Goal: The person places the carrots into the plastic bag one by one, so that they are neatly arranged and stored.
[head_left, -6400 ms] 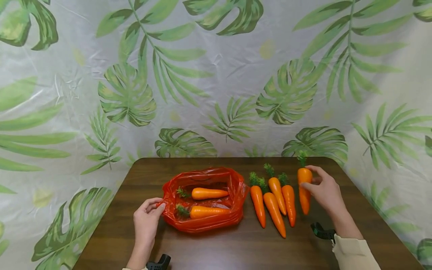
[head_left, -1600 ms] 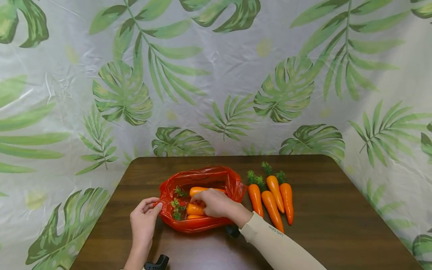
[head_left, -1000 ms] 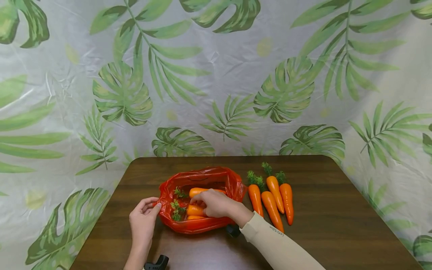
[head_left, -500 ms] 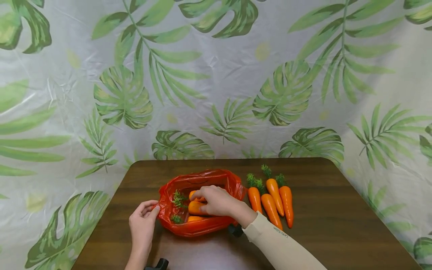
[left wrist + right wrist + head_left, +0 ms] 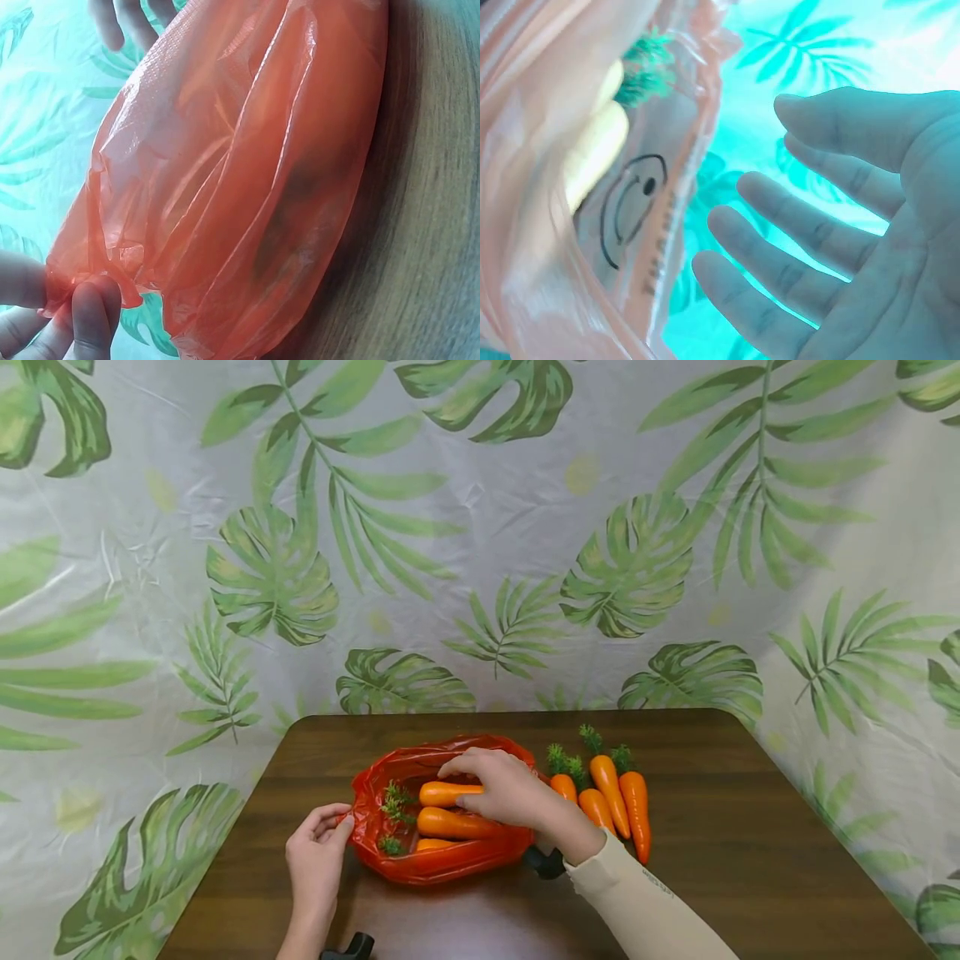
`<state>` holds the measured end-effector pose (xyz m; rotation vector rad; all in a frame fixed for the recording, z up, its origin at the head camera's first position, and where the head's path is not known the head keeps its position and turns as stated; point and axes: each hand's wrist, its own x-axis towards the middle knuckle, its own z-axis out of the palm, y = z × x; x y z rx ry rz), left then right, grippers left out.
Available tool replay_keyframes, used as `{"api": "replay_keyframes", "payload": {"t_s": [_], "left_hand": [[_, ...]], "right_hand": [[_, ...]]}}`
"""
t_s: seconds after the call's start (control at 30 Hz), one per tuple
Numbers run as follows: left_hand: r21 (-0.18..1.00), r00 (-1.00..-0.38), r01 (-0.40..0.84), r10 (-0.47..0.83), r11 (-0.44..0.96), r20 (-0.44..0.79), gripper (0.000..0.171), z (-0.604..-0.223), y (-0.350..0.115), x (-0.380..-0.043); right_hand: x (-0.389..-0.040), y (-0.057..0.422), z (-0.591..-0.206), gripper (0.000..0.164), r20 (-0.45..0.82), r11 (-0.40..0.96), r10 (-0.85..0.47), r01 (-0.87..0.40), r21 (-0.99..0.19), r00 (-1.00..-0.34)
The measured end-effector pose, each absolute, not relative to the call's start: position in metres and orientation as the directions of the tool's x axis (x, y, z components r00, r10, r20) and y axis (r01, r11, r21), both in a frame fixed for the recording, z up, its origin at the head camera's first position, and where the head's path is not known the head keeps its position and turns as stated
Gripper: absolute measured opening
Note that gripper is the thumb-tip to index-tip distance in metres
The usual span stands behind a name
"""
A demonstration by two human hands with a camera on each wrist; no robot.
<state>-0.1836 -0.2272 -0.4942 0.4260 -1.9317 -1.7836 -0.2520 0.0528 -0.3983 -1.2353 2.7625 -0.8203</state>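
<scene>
A red plastic bag [image 5: 420, 868] lies with its mouth spread, and 3 carrots with green tops show inside it. My left hand [image 5: 321, 852] pinches the bag's left edge between thumb and fingers; in the left wrist view the fingertips [image 5: 94, 311] hold a gathered bit of the film. Over the right part of the bag hovers my right hand [image 5: 510, 787], its fingers spread and holding nothing. The right wrist view shows that hand [image 5: 832, 217] apart from the bag wall [image 5: 660, 262]. The middle carrot [image 5: 457, 823] lies below it; the right ends of the carrots are hidden.
To the right of the bag several carrots [image 5: 636, 806] lie side by side on the dark wooden table [image 5: 750, 843], partly covered by my right forearm. A leaf-patterned sheet [image 5: 510, 527] hangs behind the table.
Earlier my right hand held a carrot at the table's right, then lowered it into the bag. Now it has let go and lifted up and rightward. The left hand keeps its pinch.
</scene>
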Motion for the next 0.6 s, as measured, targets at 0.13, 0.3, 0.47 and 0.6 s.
{"api": "replay_keyframes", "payload": {"t_s": [0.13,0.3,0.47,0.6], "left_hand": [[0.991,-0.839,0.083,-0.529,0.106,0.127,0.016,-0.494,-0.228,-0.183],[0.991,-0.843,0.081,-0.524,0.103,0.123,0.016,-0.494,-0.227,-0.183],[0.992,-0.845,0.082,-0.521,0.099,0.122,0.017,-0.493,-0.227,-0.183],[0.992,-0.845,0.081,-0.521,0.099,0.121,0.017,-0.493,-0.228,-0.183]], "right_hand": [[-0.248,0.065,-0.392,0.038,0.226,0.564,-0.656,-0.667,-0.487,-0.72],[-0.246,0.082,-0.388,0.038,0.261,0.565,-0.591,-0.623,-0.541,-0.763],[-0.247,0.099,-0.388,0.038,0.3,0.565,-0.528,-0.593,-0.574,-0.794],[-0.248,0.113,-0.39,0.039,0.327,0.572,-0.486,-0.578,-0.582,-0.81]]}}
